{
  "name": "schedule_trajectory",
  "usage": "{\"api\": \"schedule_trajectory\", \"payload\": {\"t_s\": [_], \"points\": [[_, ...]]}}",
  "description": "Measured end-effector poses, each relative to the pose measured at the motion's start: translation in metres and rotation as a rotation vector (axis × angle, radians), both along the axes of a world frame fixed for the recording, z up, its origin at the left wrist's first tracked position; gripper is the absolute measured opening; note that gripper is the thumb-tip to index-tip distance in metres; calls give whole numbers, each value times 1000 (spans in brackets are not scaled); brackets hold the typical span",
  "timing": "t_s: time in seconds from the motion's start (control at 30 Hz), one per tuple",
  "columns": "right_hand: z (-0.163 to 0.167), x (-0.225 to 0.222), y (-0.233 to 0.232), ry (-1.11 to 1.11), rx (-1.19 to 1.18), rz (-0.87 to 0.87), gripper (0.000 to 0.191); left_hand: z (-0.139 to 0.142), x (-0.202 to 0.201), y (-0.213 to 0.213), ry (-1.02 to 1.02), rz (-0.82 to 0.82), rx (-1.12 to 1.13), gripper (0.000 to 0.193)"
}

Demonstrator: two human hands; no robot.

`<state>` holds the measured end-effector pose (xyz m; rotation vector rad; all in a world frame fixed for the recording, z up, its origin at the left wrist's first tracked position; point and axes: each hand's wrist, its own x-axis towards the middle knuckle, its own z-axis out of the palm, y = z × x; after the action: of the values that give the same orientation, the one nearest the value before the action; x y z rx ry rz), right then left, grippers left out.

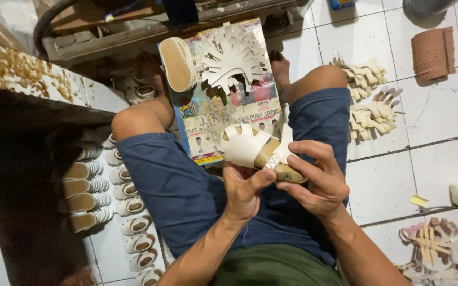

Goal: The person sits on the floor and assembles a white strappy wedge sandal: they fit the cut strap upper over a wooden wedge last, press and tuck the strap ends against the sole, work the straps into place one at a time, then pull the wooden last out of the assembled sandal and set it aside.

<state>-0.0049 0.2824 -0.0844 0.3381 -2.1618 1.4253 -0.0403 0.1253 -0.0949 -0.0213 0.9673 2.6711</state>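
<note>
A seated person in blue shorts works a small cream sandal [250, 148] held over the lap, above a white tiled floor [388, 180]. The left hand [244, 191] cups the shoe from below, thumb pressed up against the sole, while the right hand [314, 177] closes over the heel end, its fingers pinching the cream straps down onto the tan insole. Judging by the grip, the step in hand is folding the upper's straps around the sole and pressing them flat; the next move would seem to call for firm, even thumb pressure along the edge while the shoe is kept from twisting. Ahead of the knees lies a glossy magazine [216, 114] carrying a tan sole [177, 63] and a fan of cut cream strap pieces [232, 53]. Rows of finished small sandals [133, 222] line the floor at the person's left, bundles of strap pieces [369, 114] lie at the right, and a stack of brown discs [433, 53] sits farther off.
</note>
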Motion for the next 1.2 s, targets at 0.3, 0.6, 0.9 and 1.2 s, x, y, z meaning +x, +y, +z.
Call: {"api": "schedule_trajectory", "payload": {"t_s": [0.3,0.6,0.9,1.2], "points": [[10,3,-5,40,172,-120,54,2,5,4,-75,-9,11,48],[-3,6,0,-87,-78,-32,49,9,4,11,-126,80,-77,45],[-13,4,3,-284,-175,-52,46,-5,-4,0,-250,-74,-29,57],[5,2,6,34,153,-2,52,-6,5,-8,-19,-50,-28,62]]}}
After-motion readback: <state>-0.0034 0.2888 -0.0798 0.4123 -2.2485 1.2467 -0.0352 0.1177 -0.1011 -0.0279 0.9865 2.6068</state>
